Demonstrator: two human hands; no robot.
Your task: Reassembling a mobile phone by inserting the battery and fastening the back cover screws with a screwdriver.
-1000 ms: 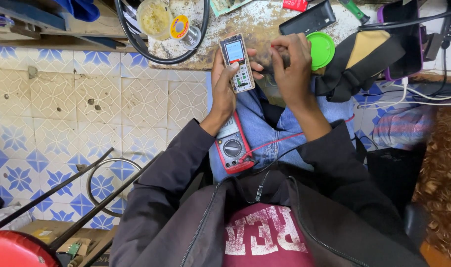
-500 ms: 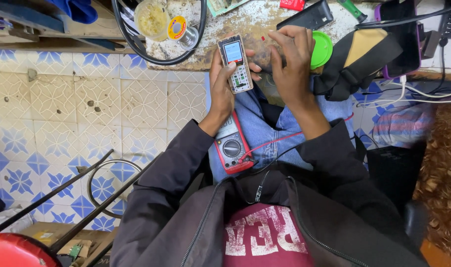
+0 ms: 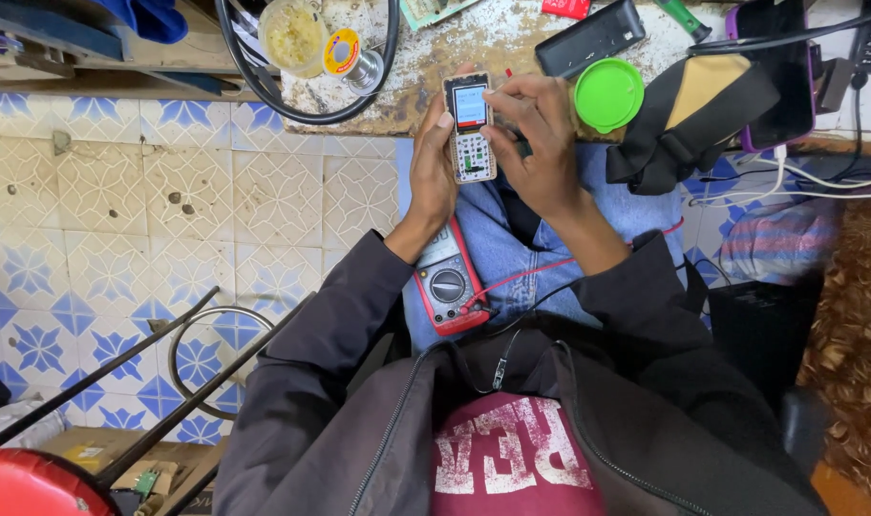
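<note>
My left hand (image 3: 432, 162) grips a small white keypad phone (image 3: 470, 129) along its left side; the screen is lit. Fingers of my right hand (image 3: 536, 143) rest on the phone's right edge near the screen, so both hands hold it. The phone hovers above my lap in blue jeans (image 3: 512, 253), just below the edge of a worn workbench (image 3: 455, 48). A red and grey multimeter (image 3: 448, 284) lies on my left thigh under my left wrist, with red and black leads (image 3: 550, 272) running across my lap.
On the bench sit a green round lid (image 3: 608, 95), a black rectangular device (image 3: 590, 38), a solder spool (image 3: 343, 53), a plastic cup (image 3: 292, 33) and a black cable loop (image 3: 264, 76). A black-strapped pouch (image 3: 693, 115) lies right. Blue-patterned tiled floor (image 3: 168, 220) spreads left, with a metal frame (image 3: 168, 354).
The right hand shifted left, its fingers settling on the phone's right edge. The phone stays held in the left hand.
</note>
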